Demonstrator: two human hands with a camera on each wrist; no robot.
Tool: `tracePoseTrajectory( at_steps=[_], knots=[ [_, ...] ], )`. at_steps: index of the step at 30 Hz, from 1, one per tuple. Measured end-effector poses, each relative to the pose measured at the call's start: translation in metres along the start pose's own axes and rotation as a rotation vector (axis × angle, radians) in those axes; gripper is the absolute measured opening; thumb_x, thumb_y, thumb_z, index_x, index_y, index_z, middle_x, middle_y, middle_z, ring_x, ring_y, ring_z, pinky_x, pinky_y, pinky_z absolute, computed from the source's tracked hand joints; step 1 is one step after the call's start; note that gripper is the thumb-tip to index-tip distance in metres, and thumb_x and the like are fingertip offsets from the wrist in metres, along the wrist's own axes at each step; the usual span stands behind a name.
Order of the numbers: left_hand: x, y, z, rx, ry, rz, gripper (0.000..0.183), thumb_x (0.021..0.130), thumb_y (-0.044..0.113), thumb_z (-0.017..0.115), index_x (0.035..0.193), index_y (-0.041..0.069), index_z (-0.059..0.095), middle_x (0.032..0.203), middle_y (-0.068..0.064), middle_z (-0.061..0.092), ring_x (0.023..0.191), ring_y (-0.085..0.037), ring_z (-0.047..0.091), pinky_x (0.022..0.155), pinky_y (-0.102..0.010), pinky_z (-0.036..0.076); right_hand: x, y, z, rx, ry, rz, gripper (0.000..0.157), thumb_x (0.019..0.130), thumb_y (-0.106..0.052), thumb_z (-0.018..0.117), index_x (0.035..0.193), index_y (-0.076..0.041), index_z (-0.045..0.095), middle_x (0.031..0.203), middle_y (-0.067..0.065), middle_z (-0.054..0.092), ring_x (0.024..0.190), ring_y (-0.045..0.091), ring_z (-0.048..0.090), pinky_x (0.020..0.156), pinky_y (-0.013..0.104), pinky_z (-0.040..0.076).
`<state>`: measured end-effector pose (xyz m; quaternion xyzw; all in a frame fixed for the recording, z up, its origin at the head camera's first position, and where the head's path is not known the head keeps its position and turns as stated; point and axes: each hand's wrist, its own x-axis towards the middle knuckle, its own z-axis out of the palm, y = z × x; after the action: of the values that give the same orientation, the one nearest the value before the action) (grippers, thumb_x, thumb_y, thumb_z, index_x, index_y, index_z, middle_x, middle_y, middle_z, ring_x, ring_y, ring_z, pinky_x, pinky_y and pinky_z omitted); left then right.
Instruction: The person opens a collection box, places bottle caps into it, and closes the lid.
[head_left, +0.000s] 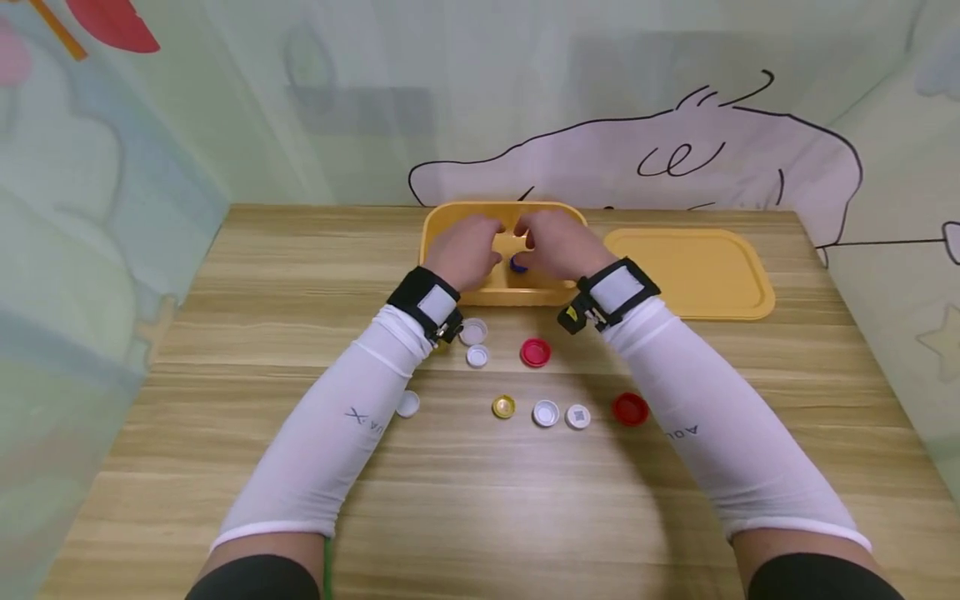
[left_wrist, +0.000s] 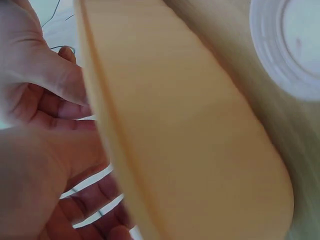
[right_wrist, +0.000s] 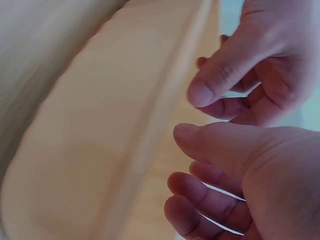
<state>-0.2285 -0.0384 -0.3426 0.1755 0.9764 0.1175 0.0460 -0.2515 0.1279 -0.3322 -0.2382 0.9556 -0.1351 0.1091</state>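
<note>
An orange-yellow plastic box (head_left: 510, 297) stands at the back of the table. Over its inside is my left hand (head_left: 467, 252), fingers loosely bent, with nothing seen between them. My right hand (head_left: 561, 244) faces it from the other side, thumb and fingers apart; the right wrist view shows those fingers (right_wrist: 187, 190) holding nothing. A small blue cap (head_left: 517, 263) shows inside the box, just beside the right hand and partly hidden by it. From the left wrist, the box's outer wall (left_wrist: 190, 120) fills much of the view.
A matching flat yellow lid (head_left: 693, 275) lies right of the box. Before the box are scattered bottle caps: a red cap (head_left: 536, 352), a darker red cap (head_left: 631, 409), a gold cap (head_left: 503, 407) and several white ones, including a white cap (head_left: 546, 413). Patterned cloth hangs behind.
</note>
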Motion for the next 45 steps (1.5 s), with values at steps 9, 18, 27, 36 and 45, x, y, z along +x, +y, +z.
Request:
tracePoseTrajectory(
  at_steps=[9, 18, 27, 36, 45],
  knots=[
    [-0.031, -0.014, -0.022, -0.022, 0.07, -0.04, 0.048, 0.097, 0.027, 0.065, 0.14, 0.01, 0.054, 0.135, -0.008, 0.056, 0.119, -0.022, 0.054, 0.096, -0.036, 0.047, -0.017, -0.043, -0.02, -0.041, 0.043, -0.118, 0.048, 0.091, -0.03, 0.072, 0.13, -0.005, 0.06, 0.108, 0.01, 0.064, 0.093, 0.023, 0.057, 0.082, 0.034, 0.048],
    [-0.078, -0.04, -0.045, -0.073, 0.161, -0.024, 0.049, 0.095, 0.022, 0.068, 0.138, 0.004, 0.054, 0.136, -0.013, 0.054, 0.119, -0.026, 0.054, 0.099, -0.038, 0.045, -0.026, -0.086, -0.018, -0.013, 0.054, -0.267, 0.043, 0.091, -0.028, 0.073, 0.126, -0.006, 0.061, 0.107, 0.005, 0.062, 0.096, 0.019, 0.055, 0.086, 0.03, 0.046],
    [-0.118, -0.072, -0.038, -0.109, 0.14, -0.064, 0.051, 0.091, 0.019, 0.072, 0.135, -0.001, 0.057, 0.126, -0.018, 0.057, 0.11, -0.031, 0.055, 0.095, -0.043, 0.046, -0.021, -0.116, 0.011, -0.009, -0.048, -0.296, 0.041, 0.094, -0.023, 0.068, 0.13, -0.005, 0.06, 0.121, 0.008, 0.063, 0.103, 0.016, 0.055, 0.092, 0.028, 0.046],
    [-0.136, -0.093, -0.013, -0.136, 0.069, -0.149, 0.056, 0.087, 0.02, 0.077, 0.134, -0.002, 0.058, 0.121, -0.019, 0.058, 0.108, -0.032, 0.057, 0.09, -0.045, 0.048, -0.005, -0.131, 0.049, -0.103, -0.123, -0.315, 0.048, 0.094, -0.025, 0.069, 0.135, -0.004, 0.057, 0.125, 0.01, 0.059, 0.102, 0.015, 0.057, 0.087, 0.025, 0.049],
    [-0.134, -0.104, 0.014, -0.164, 0.023, -0.157, 0.051, 0.086, 0.018, 0.077, 0.129, -0.005, 0.06, 0.11, -0.018, 0.063, 0.099, -0.03, 0.059, 0.085, -0.044, 0.048, 0.01, -0.138, 0.083, -0.131, -0.138, -0.333, 0.034, 0.095, -0.02, 0.066, 0.124, -0.004, 0.06, 0.108, 0.007, 0.056, 0.09, 0.015, 0.056, 0.078, 0.026, 0.049]
  ],
)
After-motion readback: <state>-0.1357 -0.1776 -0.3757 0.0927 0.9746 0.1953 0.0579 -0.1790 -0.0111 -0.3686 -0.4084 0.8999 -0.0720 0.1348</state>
